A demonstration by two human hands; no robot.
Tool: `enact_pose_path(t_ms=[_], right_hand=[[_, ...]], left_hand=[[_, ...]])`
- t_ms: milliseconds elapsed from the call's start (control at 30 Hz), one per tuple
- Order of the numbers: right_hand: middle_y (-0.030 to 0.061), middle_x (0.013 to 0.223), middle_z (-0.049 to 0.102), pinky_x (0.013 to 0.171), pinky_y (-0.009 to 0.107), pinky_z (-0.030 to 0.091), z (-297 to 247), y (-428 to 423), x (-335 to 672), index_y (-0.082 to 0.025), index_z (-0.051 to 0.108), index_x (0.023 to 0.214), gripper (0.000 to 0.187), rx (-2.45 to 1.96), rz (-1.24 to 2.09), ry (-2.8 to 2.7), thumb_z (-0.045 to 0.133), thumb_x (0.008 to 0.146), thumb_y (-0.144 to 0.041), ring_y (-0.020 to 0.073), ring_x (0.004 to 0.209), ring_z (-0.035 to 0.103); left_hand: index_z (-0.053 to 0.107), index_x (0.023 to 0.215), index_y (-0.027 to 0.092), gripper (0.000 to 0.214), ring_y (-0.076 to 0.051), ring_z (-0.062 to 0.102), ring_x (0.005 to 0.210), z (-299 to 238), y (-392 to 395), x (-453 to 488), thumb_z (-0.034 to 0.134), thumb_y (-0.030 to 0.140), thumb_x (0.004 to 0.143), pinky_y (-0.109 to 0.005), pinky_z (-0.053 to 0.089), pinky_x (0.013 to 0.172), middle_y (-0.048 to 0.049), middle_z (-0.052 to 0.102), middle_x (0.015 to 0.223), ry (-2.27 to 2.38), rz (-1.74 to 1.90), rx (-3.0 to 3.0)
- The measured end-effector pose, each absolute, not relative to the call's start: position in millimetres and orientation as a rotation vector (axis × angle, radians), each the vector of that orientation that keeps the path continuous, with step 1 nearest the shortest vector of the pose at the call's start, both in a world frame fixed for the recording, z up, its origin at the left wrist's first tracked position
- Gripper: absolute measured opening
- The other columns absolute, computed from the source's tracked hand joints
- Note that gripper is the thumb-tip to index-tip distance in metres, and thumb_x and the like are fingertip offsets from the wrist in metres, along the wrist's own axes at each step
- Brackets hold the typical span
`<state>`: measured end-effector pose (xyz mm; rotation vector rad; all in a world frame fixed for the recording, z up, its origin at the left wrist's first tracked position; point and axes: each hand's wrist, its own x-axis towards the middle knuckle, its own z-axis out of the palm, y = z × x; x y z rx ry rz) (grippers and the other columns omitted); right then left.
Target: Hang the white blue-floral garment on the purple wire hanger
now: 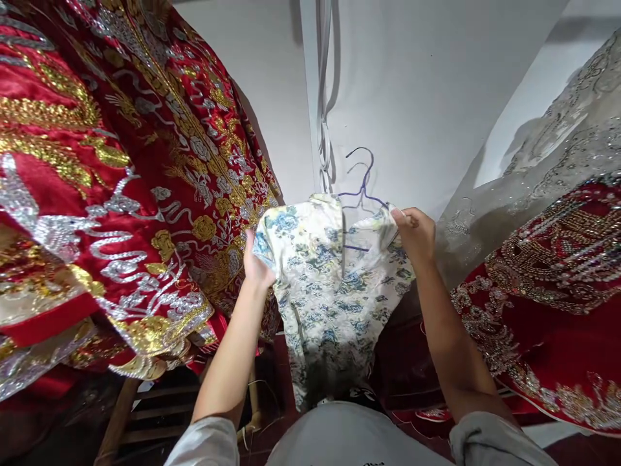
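A white dress (325,291) with a blue and green floral print hangs in front of me on a thin purple hanger (363,189). The hanger's hook points up, and its right arm runs into the dress's right shoulder. My left hand (258,264) grips the left shoulder, thumb outside, with its other fingers hidden behind the cloth. At the other shoulder, my right hand (418,232) pinches the fabric near the hanger's end. Between the two hands the neckline gapes, showing part of the hanger's lower bar.
Red garments (194,149) with gold and silver embroidery fill the left side. A red beaded gown (557,336) and sheer sequinned cloth (548,155) hang at right. White straps (324,129) dangle against the wall (412,77). A wooden slatted seat (160,414) stands low left.
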<state>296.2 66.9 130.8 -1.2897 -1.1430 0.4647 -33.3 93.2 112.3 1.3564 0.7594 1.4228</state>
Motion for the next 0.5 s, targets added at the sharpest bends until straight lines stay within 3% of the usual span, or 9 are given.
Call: enact_pose_path(t_ms=[67, 167, 267, 367, 433, 500], right_hand=[[-0.0081, 0.047, 0.033, 0.052, 0.028, 0.028, 138.3, 74.5, 282.2, -0.024, 0.052, 0.069, 0.036, -1.342, 0.365, -1.134, 0.065, 0.084, -0.055, 0.0132, 0.050, 0.035], [-0.0080, 0.046, 0.030, 0.052, 0.028, 0.027, 142.9, 77.7, 259.4, -0.023, 0.053, 0.065, 0.036, -1.411, 0.237, -1.184, 0.065, 0.084, -0.052, 0.0125, 0.049, 0.031], [-0.0050, 0.052, 0.042, 0.056, 0.028, 0.032, 136.7, 68.6, 250.1, -0.022, 0.059, 0.069, 0.037, -1.434, 0.212, -1.309, 0.059, 0.090, -0.053, 0.0134, 0.053, 0.039], [0.0047, 0.085, 0.069, 0.076, 0.033, 0.046, 116.6, 52.6, 248.5, -0.023, 0.070, 0.091, 0.034, -1.386, 0.103, -1.325, 0.056, 0.092, -0.054, 0.0229, 0.085, 0.061], [0.0106, 0.121, 0.068, 0.099, 0.043, 0.046, 95.4, 41.3, 242.1, -0.025, 0.070, 0.109, 0.035, -1.314, 0.059, -1.324, 0.060, 0.090, -0.052, 0.0307, 0.119, 0.057], [0.0125, 0.139, 0.060, 0.109, 0.048, 0.040, 69.0, 31.1, 228.3, -0.025, 0.068, 0.119, 0.039, -1.241, 0.193, -1.374, 0.062, 0.089, -0.050, 0.0324, 0.134, 0.049]], left_hand=[[0.068, 0.121, 0.019, 0.080, -0.036, 0.065, 0.123, 97.4, 88.9, -38.4, 0.036, 0.084, 0.087, -0.057, 0.056, 0.101, -0.0156, 0.074, 0.114, 0.796, 1.496, 1.172], [0.067, 0.121, 0.020, 0.061, -0.033, 0.066, 0.123, 74.0, 79.5, -44.7, 0.068, 0.066, 0.081, -0.051, 0.055, 0.105, -0.0137, 0.074, 0.120, 0.917, 1.563, 0.986], [0.064, 0.124, 0.022, 0.055, -0.032, 0.065, 0.125, 51.3, 70.4, -51.8, 0.074, 0.055, 0.081, -0.050, 0.053, 0.109, -0.0123, 0.071, 0.127, 1.018, 1.575, 0.907], [0.064, 0.126, 0.020, 0.055, -0.032, 0.062, 0.130, 26.5, 62.9, -52.7, 0.079, 0.046, 0.080, -0.051, 0.047, 0.115, -0.0148, 0.068, 0.133, 1.099, 1.380, 0.996], [0.060, 0.133, 0.020, 0.061, -0.032, 0.054, 0.139, 8.3, 59.0, -46.8, 0.081, 0.041, 0.079, -0.050, 0.039, 0.121, -0.0149, 0.062, 0.143, 1.132, 1.322, 1.022], [0.051, 0.144, 0.024, 0.069, -0.029, 0.043, 0.148, -7.9, 55.6, -37.3, 0.078, 0.040, 0.082, -0.048, 0.031, 0.126, -0.0119, 0.051, 0.155, 1.142, 1.374, 0.989]])
